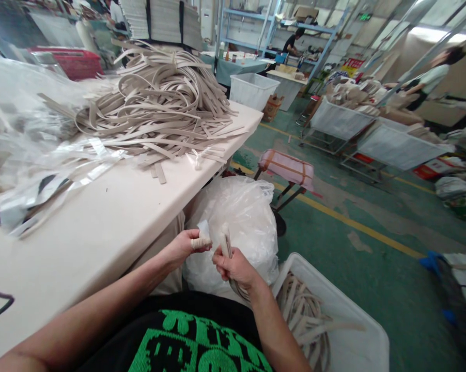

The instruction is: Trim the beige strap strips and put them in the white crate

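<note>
My right hand [235,267] is closed around a beige strip [227,243] that stands up between its fingers and curves down past my wrist. My left hand [186,245], with tape wrapped round a finger, pinches a small clear film piece [203,228] just left of the strip's top end. Both hands hover over a white plastic bag [238,217] beside the table. A big heap of the same beige strips [159,103] lies on the cream table [101,227] to the upper left. More strips lie in a white bin [349,330] at my right.
Crumpled clear film [43,170] lies on the table's left part. A padded stool [287,168] stands on the green floor beyond the bag. White carts [395,147] with material and two other people are farther back to the right.
</note>
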Demonstrator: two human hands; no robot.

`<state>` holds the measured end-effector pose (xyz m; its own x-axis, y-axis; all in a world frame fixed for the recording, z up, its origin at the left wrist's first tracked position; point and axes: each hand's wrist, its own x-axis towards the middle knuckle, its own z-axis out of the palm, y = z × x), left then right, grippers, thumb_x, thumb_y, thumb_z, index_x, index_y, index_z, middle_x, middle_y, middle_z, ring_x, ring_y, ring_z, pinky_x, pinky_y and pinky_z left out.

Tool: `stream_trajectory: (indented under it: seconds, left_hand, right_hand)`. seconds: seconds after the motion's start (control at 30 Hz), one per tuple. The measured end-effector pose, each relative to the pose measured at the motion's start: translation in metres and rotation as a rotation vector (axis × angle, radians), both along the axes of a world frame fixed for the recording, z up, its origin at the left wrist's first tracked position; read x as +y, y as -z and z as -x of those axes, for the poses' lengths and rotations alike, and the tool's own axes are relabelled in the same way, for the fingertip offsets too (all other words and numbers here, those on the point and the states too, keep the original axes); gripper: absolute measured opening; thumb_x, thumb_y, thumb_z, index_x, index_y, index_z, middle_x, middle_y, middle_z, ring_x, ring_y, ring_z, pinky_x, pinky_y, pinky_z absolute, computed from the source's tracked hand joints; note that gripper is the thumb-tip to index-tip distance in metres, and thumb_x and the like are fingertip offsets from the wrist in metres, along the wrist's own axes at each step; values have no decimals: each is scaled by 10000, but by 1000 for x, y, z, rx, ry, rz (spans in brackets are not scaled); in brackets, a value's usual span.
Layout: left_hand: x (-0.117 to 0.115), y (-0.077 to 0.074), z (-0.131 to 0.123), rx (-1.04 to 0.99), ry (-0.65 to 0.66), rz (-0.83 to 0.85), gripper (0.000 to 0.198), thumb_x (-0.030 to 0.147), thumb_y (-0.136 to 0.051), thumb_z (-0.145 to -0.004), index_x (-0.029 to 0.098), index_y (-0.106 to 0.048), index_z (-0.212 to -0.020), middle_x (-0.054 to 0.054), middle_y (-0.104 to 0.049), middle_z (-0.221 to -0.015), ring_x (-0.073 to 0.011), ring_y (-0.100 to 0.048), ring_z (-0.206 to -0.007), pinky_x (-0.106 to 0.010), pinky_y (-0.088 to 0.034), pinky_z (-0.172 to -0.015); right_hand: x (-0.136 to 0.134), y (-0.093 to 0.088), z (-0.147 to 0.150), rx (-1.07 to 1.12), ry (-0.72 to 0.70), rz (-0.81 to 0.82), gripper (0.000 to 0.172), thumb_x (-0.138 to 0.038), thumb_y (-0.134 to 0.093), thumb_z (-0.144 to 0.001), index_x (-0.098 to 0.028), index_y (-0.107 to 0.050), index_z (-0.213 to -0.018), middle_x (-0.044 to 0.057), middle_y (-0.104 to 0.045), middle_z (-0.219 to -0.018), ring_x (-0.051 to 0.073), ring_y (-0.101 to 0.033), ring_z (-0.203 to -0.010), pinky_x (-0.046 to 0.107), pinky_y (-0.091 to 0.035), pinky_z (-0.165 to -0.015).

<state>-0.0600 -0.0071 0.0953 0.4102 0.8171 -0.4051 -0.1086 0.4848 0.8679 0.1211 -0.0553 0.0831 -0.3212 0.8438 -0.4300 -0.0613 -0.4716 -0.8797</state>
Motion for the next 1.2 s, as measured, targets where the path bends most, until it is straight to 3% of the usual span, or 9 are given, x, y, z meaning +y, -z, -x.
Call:
stream_trajectory:
  seconds: [0.17,0.33,0.5,0.6,0.7,0.8,0.9,1.03,1.2]
  left_hand:
    - [-4,-4,-12,-37,-4,-162,331,418,-837,-634,146,-759,-806,-30,-718,-770,-164,-606,-754,-274,-455,-788]
    - [-8,1,-15,53,1,-283,295,407,-834,-621,151,-697,-675,8,-624,-611,-132,-531,-583,-247,-431,-588]
    - [-2,10,-7,230,-56,-350,307,395,-808,-653,159,-636,-562,26,-549,-525,-111,-473,-534,-230,-361,-517]
    - [4,9,-4,200,-150,-237,297,373,-846,-605,142,-660,-582,12,-605,-564,-123,-525,-573,-232,-400,-552]
    - [10,4,-5,3,-271,41,250,302,-853,-619,133,-694,-712,-23,-692,-702,-134,-619,-629,-231,-478,-614]
    - [14,-1,-7,-180,-396,318,122,203,-770,-741,149,-672,-787,-33,-721,-797,-137,-682,-674,-225,-523,-625]
    - [13,-4,-11,-274,-425,479,79,184,-640,-876,144,-664,-812,-44,-727,-819,-130,-704,-714,-219,-545,-647]
    - [8,-2,-16,-324,-388,533,166,222,-601,-919,134,-668,-796,-45,-725,-804,-117,-691,-686,-214,-541,-654]
    - [1,4,-20,-337,-317,480,116,243,-693,-854,137,-689,-809,-48,-724,-795,-131,-679,-698,-224,-524,-679]
  right_hand:
    - [-11,10,9,-19,-2,40,274,-370,-722,-685,-182,-522,-678,-71,-486,-427,67,-374,-351,193,-310,-367]
    - [-10,18,14,-31,49,26,391,-528,-702,-724,-175,-532,-725,-78,-470,-433,66,-368,-342,198,-293,-364]
    - [-15,15,10,49,-8,-70,606,-732,-524,-811,-148,-586,-957,-35,-597,-595,55,-422,-355,200,-345,-408]
    - [-21,13,3,8,37,-95,633,-742,-487,-832,-138,-581,-995,-9,-625,-639,78,-508,-405,198,-360,-426]
    - [-28,11,-5,-83,117,-75,619,-748,-506,-808,-143,-567,-922,-11,-611,-594,91,-518,-397,198,-376,-413]
    - [-35,7,-8,-182,142,-59,556,-710,-545,-796,-156,-550,-848,-15,-599,-550,102,-519,-379,203,-391,-399]
    - [-40,-2,-5,-259,116,-65,467,-626,-547,-826,-160,-549,-808,-17,-589,-527,106,-522,-378,203,-396,-397]
    - [-38,-8,3,-303,98,-110,361,-522,-535,-863,-166,-560,-812,-24,-587,-535,104,-523,-389,204,-408,-408]
    - [-30,-5,8,-329,76,-131,321,-487,-528,-874,-170,-565,-845,-31,-586,-534,107,-533,-392,200,-404,-416]
